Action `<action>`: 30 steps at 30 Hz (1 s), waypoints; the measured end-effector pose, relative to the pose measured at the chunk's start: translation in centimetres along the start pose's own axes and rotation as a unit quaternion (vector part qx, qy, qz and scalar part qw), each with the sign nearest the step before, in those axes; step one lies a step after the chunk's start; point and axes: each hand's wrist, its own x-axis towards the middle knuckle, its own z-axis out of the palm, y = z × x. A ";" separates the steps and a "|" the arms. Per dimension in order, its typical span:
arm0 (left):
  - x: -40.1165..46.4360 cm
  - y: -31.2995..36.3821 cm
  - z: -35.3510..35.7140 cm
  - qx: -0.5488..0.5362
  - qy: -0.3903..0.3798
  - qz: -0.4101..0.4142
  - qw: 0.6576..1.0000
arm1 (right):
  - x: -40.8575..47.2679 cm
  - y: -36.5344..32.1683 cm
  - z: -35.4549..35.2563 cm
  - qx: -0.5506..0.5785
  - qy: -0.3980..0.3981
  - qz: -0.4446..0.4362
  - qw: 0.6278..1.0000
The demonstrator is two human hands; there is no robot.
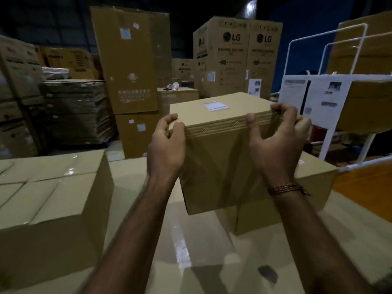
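Nearest us, taped cartons [191, 262] lie beneath the cardboard box [220, 166]. Our left hand [167, 145] clamps the box's near-left top corner and our right hand [277, 145] its near-right. A white rack [328, 145] stands right of the box, and tall LG cartons [237, 58] stand beyond it.
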 end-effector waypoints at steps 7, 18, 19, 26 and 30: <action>-8.6 -4.2 -13.9 0.001 0.032 -0.083 0.996 | -14.2 -6.6 -1.3 -0.003 -0.073 0.026 0.997; -18.9 -10.9 -22.6 0.034 0.049 -0.163 0.985 | -28.7 -6.9 -4.0 -0.004 -0.187 0.096 0.978; -19.5 -11.6 -22.7 0.049 0.051 -0.165 0.984 | -29.2 -6.5 -4.1 -0.006 -0.201 0.100 0.975; -21.6 -13.7 -22.8 0.132 0.031 -0.184 0.973 | -31.7 -3.3 -5.0 -0.035 -0.238 0.103 0.965; -21.9 -14.4 -22.0 0.233 0.047 -0.190 0.953 | -32.7 -0.8 -5.4 -0.048 -0.260 0.110 0.958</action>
